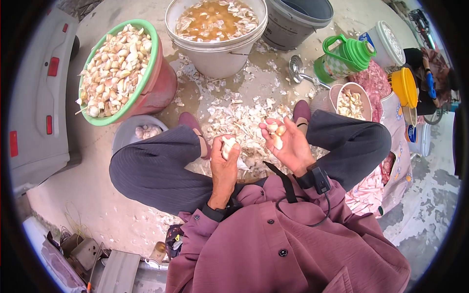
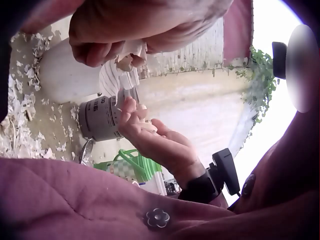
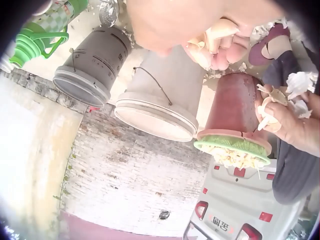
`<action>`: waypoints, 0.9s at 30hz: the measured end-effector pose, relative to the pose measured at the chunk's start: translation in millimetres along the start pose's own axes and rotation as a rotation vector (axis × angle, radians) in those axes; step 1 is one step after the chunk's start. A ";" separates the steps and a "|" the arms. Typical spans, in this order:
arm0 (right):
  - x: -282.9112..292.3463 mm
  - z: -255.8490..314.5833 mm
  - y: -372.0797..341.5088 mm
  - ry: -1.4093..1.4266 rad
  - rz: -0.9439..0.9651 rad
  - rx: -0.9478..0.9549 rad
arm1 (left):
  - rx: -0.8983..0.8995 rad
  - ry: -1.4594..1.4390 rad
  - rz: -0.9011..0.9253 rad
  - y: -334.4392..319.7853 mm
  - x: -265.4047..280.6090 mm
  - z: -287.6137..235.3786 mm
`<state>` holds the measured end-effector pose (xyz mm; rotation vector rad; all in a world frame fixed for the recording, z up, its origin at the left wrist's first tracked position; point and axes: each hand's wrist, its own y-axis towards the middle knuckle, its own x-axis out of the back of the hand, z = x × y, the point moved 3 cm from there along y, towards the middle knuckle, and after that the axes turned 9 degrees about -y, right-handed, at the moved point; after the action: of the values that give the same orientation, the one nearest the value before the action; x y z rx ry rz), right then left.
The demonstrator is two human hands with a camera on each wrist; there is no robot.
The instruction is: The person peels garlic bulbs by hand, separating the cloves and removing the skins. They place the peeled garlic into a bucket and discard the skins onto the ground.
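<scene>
My left hand grips a garlic bulb between thumb and fingers; in the right wrist view, papery skin and a stalk stick out of the bulb. Beside it my right hand is turned palm up, its fingers curled around several garlic cloves. Those cloves show pale against the fingers in the right wrist view. Both hands are held above a heap of loose garlic skins on the ground between the feet.
A green-rimmed basket heaped with cloves sits on a red bucket at left. Ahead stands a white bucket of brownish water and skins, beside a grey bucket. Rightward are a skimmer, green thermos and clove container.
</scene>
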<state>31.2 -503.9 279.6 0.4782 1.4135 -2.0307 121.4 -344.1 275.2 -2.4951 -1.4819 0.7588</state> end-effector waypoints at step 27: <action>-17.0 -34.7 -4.2 -0.680 0.106 0.540 | -0.221 0.571 0.215 -14.7 -28.0 0.9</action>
<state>39.3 -466.0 280.1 0.0455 0.4297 -2.1771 98.7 -360.7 289.6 -2.7287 -1.1507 -0.1184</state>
